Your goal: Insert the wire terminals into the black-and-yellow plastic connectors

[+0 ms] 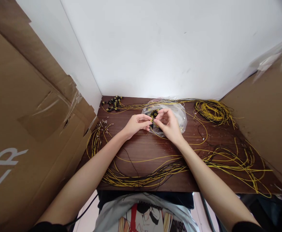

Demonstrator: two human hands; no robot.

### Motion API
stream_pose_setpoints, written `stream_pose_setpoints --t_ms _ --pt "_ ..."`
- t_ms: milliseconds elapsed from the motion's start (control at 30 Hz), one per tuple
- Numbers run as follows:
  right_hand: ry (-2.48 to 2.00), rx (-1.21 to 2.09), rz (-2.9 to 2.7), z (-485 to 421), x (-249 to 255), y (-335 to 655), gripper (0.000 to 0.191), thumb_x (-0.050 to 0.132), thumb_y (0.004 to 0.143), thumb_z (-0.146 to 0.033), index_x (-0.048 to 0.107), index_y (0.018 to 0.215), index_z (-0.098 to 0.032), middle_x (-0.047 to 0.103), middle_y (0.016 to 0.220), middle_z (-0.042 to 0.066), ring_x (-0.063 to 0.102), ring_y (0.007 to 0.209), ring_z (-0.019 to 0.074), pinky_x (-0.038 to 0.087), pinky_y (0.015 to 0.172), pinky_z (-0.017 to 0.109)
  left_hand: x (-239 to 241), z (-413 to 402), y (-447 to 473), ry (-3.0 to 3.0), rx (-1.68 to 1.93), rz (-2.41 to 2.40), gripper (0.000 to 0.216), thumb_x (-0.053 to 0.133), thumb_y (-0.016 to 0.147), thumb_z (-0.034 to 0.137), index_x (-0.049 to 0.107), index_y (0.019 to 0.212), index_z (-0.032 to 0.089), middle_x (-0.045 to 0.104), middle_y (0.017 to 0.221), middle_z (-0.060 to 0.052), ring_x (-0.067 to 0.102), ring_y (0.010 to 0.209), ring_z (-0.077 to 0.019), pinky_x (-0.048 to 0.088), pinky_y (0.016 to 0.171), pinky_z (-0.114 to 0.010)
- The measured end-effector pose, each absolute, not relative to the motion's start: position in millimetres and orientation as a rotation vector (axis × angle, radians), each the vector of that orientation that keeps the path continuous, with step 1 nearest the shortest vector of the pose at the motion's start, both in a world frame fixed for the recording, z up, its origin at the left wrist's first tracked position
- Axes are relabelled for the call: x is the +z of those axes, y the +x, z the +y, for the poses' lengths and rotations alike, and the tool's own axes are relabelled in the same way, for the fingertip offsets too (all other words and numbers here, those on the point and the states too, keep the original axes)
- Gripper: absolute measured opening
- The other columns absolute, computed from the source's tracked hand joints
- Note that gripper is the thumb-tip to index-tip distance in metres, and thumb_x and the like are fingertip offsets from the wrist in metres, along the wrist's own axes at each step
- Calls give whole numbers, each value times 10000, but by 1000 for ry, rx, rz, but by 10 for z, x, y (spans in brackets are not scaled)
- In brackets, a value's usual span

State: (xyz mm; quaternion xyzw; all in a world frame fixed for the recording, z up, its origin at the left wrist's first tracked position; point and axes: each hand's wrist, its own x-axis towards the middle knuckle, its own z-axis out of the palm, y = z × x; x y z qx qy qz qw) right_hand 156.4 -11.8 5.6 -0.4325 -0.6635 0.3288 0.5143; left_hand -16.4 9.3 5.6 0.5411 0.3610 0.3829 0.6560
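Observation:
Over the middle of the table, my left hand (139, 125) is closed in a pinch around a small black-and-yellow connector (152, 120). Thumb and fingertips of my right hand (168, 125) meet at the same spot from the right, curled together; whatever lies between them is too small to make out. A thin yellow wire (201, 142) loops from below the hands out to the right. Just behind the fingers, more black-and-yellow connectors (153, 112) lie in a clear plastic bag (179, 112), partly hidden by my right hand.
Finished-looking connector ends (114, 103) cluster at the back left, their wires running to a coil (211, 111) at the back right. A long yellow-and-black wire bundle (141, 182) crosses the front edge. Cardboard walls (34, 122) and a white panel (155, 48) enclose the brown table (141, 148).

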Motion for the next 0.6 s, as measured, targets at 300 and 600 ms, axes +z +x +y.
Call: stream_pose_setpoints --t_ms 300,600 --pt "-939 953 -1492 -122 63 1532 320 744 695 -310 524 903 -206 605 820 10 590 718 133 509 694 292 63 82 -154 1254 904 806 289 752 662 257 641 870 89 657 714 -22 590 561 -83 511 605 -251" --pt "-964 954 -1508 -110 76 1559 175 651 770 -302 564 873 -191 628 850 32 617 776 153 521 764 323 14 98 -153 1206 957 771 302 770 636 243 639 860 90 642 724 -20 578 598 -82 508 609 -251"
